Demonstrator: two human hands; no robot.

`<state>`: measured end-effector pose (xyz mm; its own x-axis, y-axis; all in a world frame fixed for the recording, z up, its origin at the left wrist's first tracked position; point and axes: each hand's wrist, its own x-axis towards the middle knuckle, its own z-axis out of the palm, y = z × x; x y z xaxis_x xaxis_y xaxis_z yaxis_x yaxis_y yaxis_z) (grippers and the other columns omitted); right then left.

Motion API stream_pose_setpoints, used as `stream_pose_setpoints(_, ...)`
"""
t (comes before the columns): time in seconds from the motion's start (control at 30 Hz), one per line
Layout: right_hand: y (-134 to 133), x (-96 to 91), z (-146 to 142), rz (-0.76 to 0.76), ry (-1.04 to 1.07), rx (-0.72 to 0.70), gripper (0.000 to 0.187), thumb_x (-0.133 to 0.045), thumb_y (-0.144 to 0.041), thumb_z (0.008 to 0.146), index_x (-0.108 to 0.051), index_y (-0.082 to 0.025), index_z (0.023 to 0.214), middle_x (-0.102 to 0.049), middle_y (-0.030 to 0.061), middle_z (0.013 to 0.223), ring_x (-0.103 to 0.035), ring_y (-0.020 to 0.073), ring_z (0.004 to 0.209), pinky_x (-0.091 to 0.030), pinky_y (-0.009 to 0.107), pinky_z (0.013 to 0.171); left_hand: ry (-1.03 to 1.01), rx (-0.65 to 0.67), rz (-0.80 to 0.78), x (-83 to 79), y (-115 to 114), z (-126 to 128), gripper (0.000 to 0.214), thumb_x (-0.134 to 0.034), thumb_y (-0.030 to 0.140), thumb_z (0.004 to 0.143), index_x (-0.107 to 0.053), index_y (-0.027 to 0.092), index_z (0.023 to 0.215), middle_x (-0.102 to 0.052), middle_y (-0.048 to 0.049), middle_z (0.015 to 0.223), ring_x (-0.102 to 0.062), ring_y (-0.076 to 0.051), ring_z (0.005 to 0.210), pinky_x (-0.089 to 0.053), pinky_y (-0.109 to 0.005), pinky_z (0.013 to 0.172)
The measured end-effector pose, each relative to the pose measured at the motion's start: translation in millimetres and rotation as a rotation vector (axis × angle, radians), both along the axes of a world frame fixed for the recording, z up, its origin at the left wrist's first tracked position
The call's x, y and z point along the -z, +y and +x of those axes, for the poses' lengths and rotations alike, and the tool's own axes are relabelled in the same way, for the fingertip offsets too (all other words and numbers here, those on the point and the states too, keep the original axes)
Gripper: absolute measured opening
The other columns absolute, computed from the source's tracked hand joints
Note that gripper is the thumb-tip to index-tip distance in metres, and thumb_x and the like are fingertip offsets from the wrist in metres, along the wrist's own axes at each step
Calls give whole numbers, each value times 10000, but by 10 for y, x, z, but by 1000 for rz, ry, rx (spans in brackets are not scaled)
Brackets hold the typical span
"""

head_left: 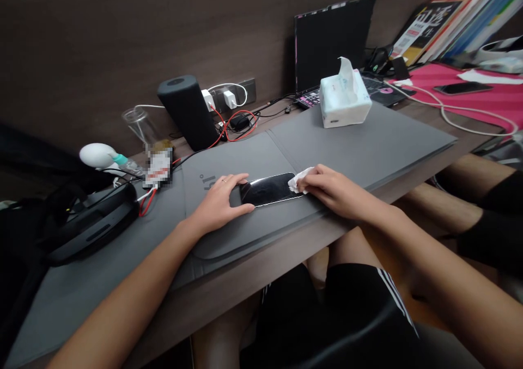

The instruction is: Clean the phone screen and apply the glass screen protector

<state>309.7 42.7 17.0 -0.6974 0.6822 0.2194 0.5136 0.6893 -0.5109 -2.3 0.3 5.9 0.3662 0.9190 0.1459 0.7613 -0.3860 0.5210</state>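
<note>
"Phone in sight?"

"Yes, flat on the grey mat, toward the bench's near edge."

"And the fingers?"

"Left hand: thumb and fingers parted around the phone's left end. Right hand: fingers pinching a white tissue onto its right end."
</note>
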Motion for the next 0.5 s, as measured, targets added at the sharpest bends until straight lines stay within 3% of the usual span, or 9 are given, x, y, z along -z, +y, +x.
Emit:
stream_pose_setpoints(0.13,-31,-21,-182,-4,7,-9,226,-423,-171,980,-643,-207,943,-569,90,946,-537,221,897,-432,348,810,5,-3,-3,3,2,3,605,-710,424,847,-459,268,1375,-623,-56,1279,-534,-290,1227,-356,-504,1112)
stream_pose_setpoints(0.4,-103,-21,-1025,49,-74,-184,243,-499,-18,855,-656,-183,941,-554,66,883,-511,204,865,-377,303,770,12,14,0,34,17,-5,616,-697,456,855,-460,249,1384,-595,-71,1359,-495,-304,1302,-353,-483,1120)
stream_pose_setpoints(0.5,-67,5,-1057,26,-43,-208,203,-501,-65,898,-657,-188,940,-554,62,867,-509,214,887,-384,311,783,16,20,1,32,17,-6,588,-688,459,861,-477,256,1371,-584,-68,1372,-499,-304,1293,-372,-476,1101)
